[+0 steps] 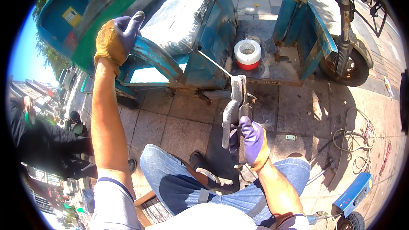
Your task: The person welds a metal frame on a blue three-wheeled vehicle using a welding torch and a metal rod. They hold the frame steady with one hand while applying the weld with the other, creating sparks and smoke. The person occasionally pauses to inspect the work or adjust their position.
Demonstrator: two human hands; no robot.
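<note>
My left hand (116, 38), in a yellow and purple work glove, is closed around the upper end of a curved, worn blue metal bar (158, 58) on the side of a blue cargo tricycle (219, 21). Lower and to the right, my gloved right hand (253, 145) grips the handle of a welding electrode holder (236, 104). Clamped in its jaws is a thin pale welding rod (215, 64), slanting up and left. The rod's far tip is at the blue panel below the plastic-wrapped seat (183, 12); I cannot tell whether it touches.
A white and red ring-shaped roll (247, 54) stands on the tricycle's footboard. At the right lie a tangled cable (355, 145) and a blue machine (353, 194). The front wheel (351, 66) is at upper right. A person in dark clothes (51, 140) is at the left.
</note>
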